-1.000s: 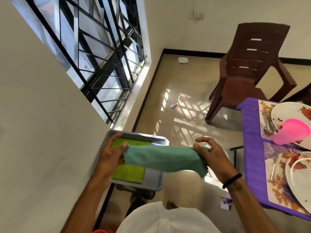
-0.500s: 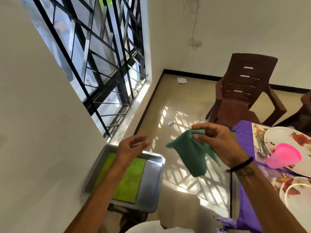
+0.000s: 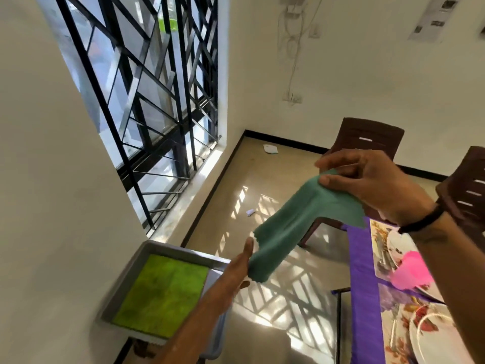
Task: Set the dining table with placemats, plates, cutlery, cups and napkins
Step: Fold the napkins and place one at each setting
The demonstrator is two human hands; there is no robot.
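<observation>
A teal napkin hangs in the air between my hands, above the floor. My right hand pinches its upper end, up near the chair. My left hand holds its lower end, thumb at the cloth's edge and fingers hidden behind it. Below the left forearm a grey tray carries a folded lime-green napkin. At the right edge stands the table under a purple cloth, with floral placemats, a white plate, cutlery and a pink cup.
Two brown plastic chairs stand at the table's far side. A barred window and a white wall fill the left. Scraps of paper lie on the tiled floor.
My right hand has lifted the teal napkin up and to the right. My left hand, which had let go of it, has come back and taken its lower end. The view has tilted upward.
</observation>
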